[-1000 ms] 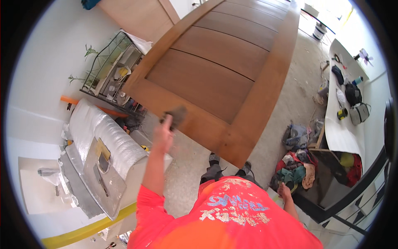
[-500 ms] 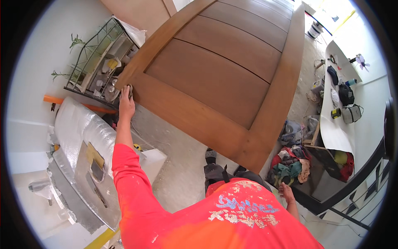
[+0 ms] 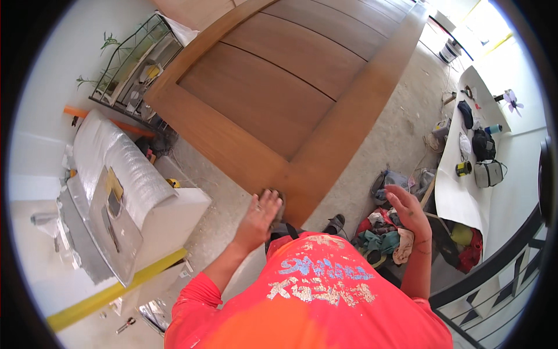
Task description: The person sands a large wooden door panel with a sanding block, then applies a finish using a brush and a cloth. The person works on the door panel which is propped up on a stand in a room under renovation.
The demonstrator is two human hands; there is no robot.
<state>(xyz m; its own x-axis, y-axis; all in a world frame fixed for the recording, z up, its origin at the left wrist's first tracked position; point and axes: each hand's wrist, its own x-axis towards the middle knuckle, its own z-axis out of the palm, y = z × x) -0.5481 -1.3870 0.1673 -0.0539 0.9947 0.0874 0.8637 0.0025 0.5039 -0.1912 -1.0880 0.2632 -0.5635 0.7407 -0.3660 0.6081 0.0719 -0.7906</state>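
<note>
A large brown wooden panelled door (image 3: 226, 128) stretches away from me, its near corner close to my body. Over that corner my left hand (image 3: 260, 216) presses a small dark rag (image 3: 281, 208) against the frame; fingers cover most of the rag, so its full shape is hidden. My right hand (image 3: 409, 214) is raised off to the right of the door, palm turned inward, fingers stretched and nothing in them. Below and behind it lies a heap of coloured cloths (image 3: 381, 241).
At the left stand a metal rack (image 3: 131, 75) with plants and a white block (image 3: 180, 212) beside bubble wrap (image 3: 116, 151). A white bench (image 3: 456, 198) on the right carries bags and a can (image 3: 463, 168). A black railing (image 3: 494, 279) curves at lower right.
My left hand has moved with the rag from the door's left corner along the near edge to the right corner. My right hand has risen and come forward.
</note>
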